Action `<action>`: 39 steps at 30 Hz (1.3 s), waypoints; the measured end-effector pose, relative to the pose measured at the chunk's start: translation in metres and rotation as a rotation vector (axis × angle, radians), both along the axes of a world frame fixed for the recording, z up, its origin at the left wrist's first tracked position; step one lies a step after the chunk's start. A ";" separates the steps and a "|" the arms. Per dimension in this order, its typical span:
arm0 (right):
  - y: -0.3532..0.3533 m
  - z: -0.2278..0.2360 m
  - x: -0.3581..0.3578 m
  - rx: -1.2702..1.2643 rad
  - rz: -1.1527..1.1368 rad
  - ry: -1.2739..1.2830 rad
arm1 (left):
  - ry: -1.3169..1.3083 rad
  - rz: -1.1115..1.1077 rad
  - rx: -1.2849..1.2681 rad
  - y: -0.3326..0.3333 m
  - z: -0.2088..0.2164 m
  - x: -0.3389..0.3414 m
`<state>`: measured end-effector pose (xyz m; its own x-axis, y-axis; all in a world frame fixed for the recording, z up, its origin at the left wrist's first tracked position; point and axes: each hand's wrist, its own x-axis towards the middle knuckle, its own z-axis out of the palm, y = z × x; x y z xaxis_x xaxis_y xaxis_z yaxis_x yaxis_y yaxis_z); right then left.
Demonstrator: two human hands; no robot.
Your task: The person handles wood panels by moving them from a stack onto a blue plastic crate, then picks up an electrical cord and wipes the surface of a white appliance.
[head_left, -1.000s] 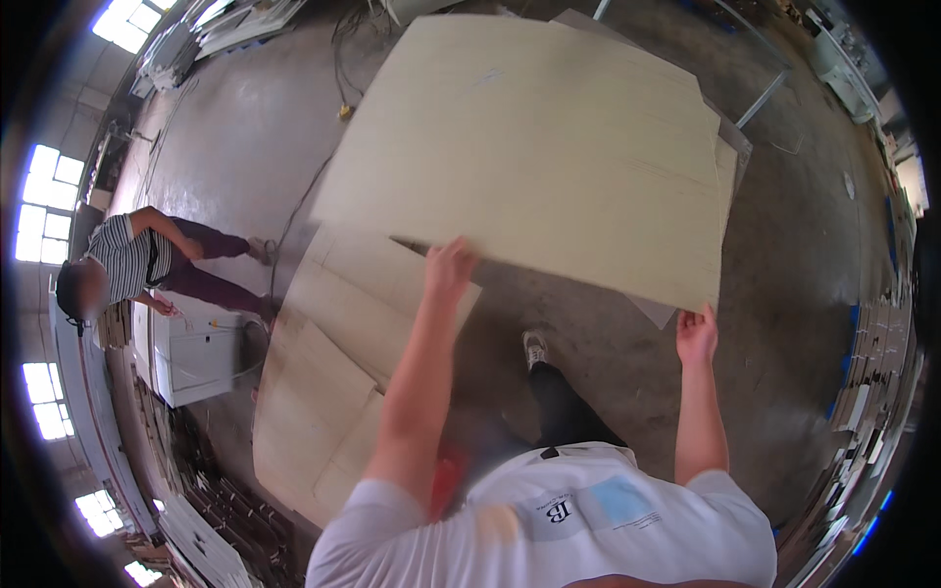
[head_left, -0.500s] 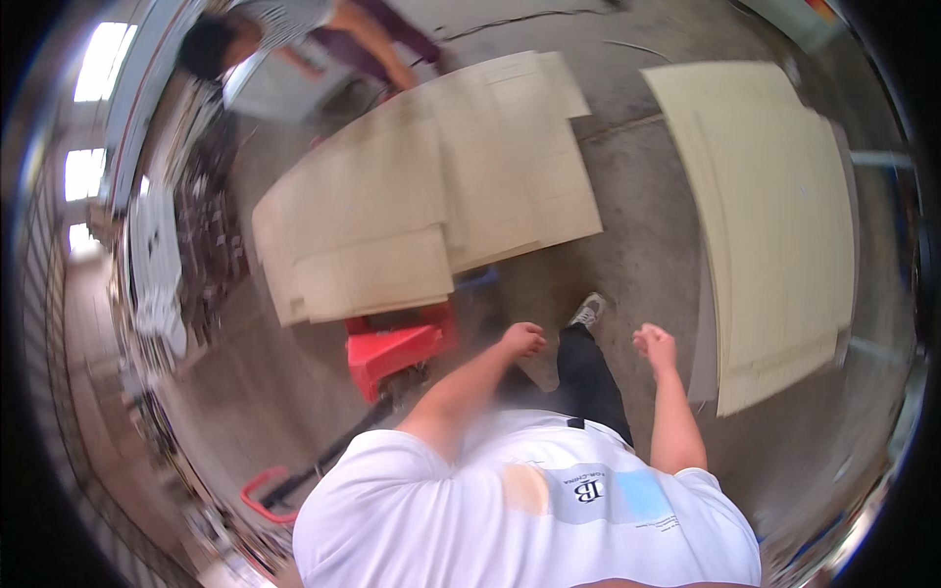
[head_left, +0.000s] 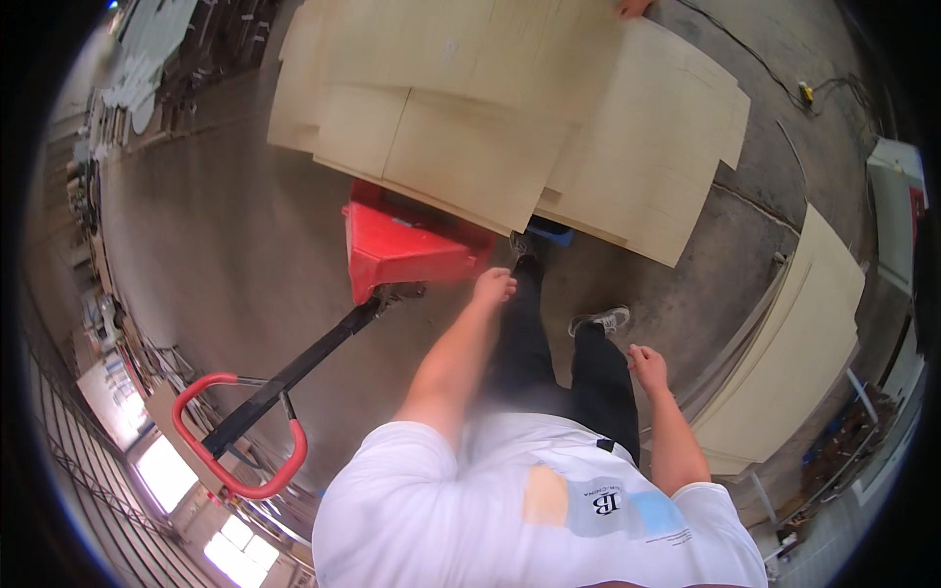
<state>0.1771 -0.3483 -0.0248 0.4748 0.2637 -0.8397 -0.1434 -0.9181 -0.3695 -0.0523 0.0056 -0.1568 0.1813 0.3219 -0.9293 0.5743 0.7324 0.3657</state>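
Boards beyond the left hand

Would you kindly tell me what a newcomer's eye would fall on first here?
Probably the bright red pallet jack, left of centre, its looped handle reaching toward the lower left. Next, the large pale sheets overlapping across the top, with another pale stack at the right. Below the sheets, the left hand and right hand look empty.
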 end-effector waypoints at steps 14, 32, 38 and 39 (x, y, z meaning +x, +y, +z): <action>0.107 -0.037 -0.035 -0.169 0.537 -0.077 | -0.067 0.132 -0.218 0.079 -0.130 0.002; 0.165 -0.065 0.008 -0.310 0.774 -0.166 | 0.268 0.894 0.192 0.025 -0.269 0.093; 0.148 -0.124 0.031 -0.017 0.396 -0.175 | -0.047 0.483 -0.010 0.005 -0.147 0.121; 0.163 -0.136 0.041 0.006 0.291 -0.170 | -0.121 0.511 -0.045 0.006 -0.117 0.136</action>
